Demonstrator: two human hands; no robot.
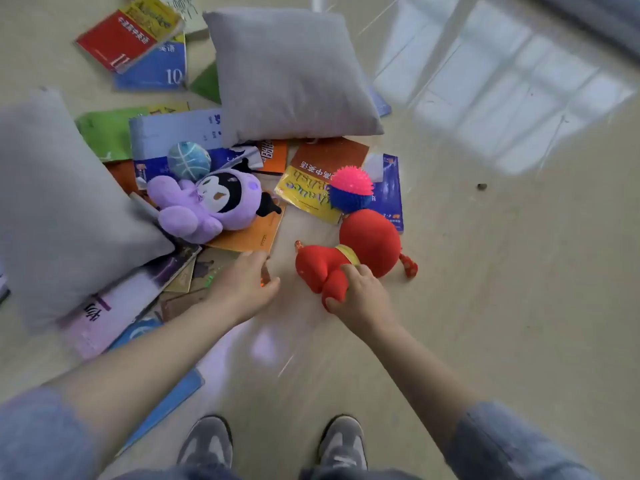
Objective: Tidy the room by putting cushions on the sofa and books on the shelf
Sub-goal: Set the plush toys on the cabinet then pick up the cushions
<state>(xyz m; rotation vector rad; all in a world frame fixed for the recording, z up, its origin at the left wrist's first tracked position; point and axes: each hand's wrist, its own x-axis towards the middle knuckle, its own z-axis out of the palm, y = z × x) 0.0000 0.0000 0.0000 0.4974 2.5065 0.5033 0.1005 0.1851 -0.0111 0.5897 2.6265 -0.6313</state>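
On floor (485, 271): right hand (362, 301) grips red plush (370, 242) by its leg.
Just left of grip: left hand (242, 284) open, near orange book (251, 235).

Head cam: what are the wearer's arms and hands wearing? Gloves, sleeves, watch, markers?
No gloves: the left hand and right hand are bare, with no ring, watch or marker visible. The left sleeve and right sleeve are faded blue, denim-like fabric ending near the elbows, forearms uncovered. Blur hides finer detail.
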